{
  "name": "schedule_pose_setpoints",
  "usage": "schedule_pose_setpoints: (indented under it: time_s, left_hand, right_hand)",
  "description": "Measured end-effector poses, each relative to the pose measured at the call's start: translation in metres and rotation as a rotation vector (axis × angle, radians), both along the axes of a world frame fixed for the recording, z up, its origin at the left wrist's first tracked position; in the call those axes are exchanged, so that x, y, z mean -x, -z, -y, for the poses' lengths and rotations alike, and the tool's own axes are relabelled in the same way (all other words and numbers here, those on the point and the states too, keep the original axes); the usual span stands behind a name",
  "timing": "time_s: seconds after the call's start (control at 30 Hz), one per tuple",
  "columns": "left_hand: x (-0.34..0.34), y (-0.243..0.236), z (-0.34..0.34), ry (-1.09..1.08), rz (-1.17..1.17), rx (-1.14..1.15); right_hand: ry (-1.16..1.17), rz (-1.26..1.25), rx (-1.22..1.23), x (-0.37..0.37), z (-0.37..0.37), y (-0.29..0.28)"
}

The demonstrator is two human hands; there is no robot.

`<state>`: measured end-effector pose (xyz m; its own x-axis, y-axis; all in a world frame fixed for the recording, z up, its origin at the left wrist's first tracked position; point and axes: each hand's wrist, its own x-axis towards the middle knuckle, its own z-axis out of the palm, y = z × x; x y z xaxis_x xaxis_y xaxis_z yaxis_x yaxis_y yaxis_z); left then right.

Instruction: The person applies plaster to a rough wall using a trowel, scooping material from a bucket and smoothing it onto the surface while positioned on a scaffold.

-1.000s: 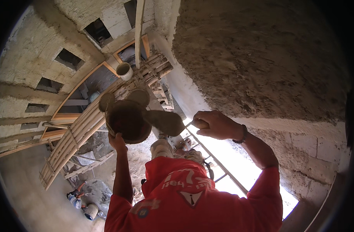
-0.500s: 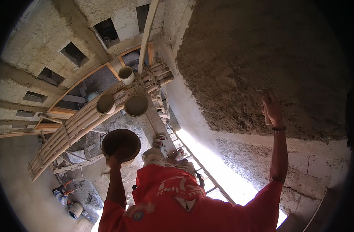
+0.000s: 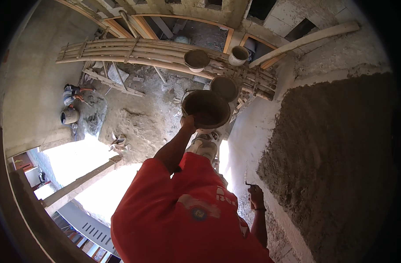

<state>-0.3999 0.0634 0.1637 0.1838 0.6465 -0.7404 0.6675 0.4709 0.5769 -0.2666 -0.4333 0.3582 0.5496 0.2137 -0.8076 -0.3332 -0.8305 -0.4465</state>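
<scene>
My left hand (image 3: 188, 123) is closed on the near rim of a dark bucket (image 3: 205, 103), which tilts so that its inside faces me. A little dark residue seems to lie inside it. Low beside the wall, my right hand (image 3: 255, 197) grips the handle of a trowel (image 3: 247, 179); its thin blade shows edge-on, pointing away from me. Wet dark mortar (image 3: 327, 162) coats the wall to the right of that hand, with a rough lower edge.
Just past the held bucket stands a mortar-filled bucket (image 3: 224, 88). Another bucket (image 3: 196, 58) and a pale bucket (image 3: 239, 55) sit by the bamboo scaffold (image 3: 156, 49). A slanting timber (image 3: 305, 43) leans at the right. Far below, a person (image 3: 71, 95) works beside a drum (image 3: 69, 116).
My view has swung left. My right hand has come down from the mortared wall, and the trowel blade now shows. The bucket in my left hand has moved toward the mortar-filled one.
</scene>
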Motion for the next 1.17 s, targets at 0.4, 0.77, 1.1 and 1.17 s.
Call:
schedule_pose_setpoints:
  time_s: [0.4, 0.77, 1.1, 1.17]
  left_hand:
    - [0.041, -0.003, -0.023, 0.669, -0.572, -0.217]
    - [0.124, -0.031, -0.088, 0.088, -0.411, -0.076]
    - [0.093, 0.015, -0.031, -1.19, 0.217, 0.226]
    - [0.093, 0.021, -0.018, -1.167, 0.23, 0.243]
  right_hand:
    - [-0.073, 0.042, 0.1, -0.072, 0.009, 0.024]
    - [-0.124, 0.017, 0.059, -0.092, -0.031, 0.029]
    - [0.027, -0.112, 0.052, -0.05, 0.009, 0.051]
    - [0.033, -0.148, 0.103, -0.039, 0.02, 0.046]
